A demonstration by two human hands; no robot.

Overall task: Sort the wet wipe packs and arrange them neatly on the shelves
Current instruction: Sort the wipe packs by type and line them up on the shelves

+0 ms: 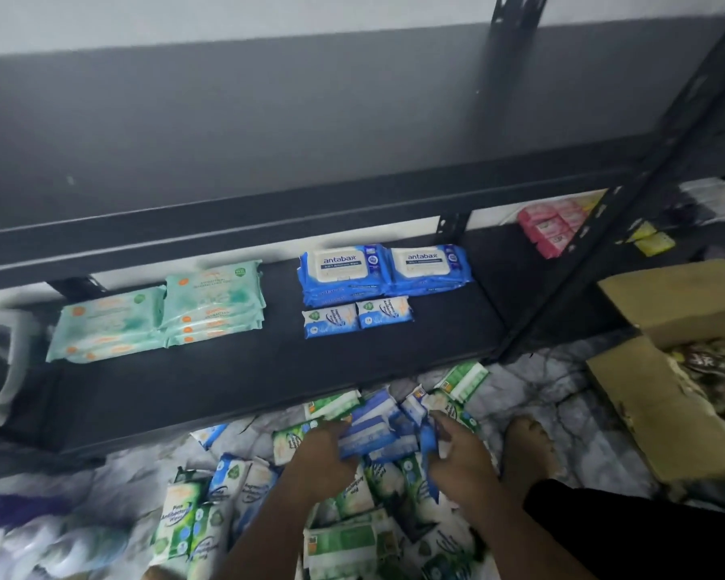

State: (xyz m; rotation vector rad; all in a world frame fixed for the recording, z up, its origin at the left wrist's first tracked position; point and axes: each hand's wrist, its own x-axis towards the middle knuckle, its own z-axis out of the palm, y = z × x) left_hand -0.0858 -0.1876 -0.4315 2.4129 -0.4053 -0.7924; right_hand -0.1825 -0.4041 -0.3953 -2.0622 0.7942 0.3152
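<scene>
1. I see both hands low over the floor (561,395), in front of the shelf's (268,370) front edge; the left hand (321,452) and right hand (463,456) face each other.
2. Blue packs (377,433) sit bunched between the two hands; my left fingers (335,429) are curled round their left end; my right fingers (444,420) are bent onto the right end, pinching a blue pack on edge.
3. The bunch is on top of the pile (344,533) of green and blue packs strewn on the floor; whether it is lifted clear I cannot tell.
4. On the shelf: mint packs (155,316) in two stacks at the left; Antabax packs (384,270) in two stacks in the middle; two small blue packs (356,316) side by side just in front of them; pink packs (549,228) far back at the right.
5. A bare foot (528,445) rests right of the right hand; a cardboard box (666,395) stands open beyond it.
</scene>
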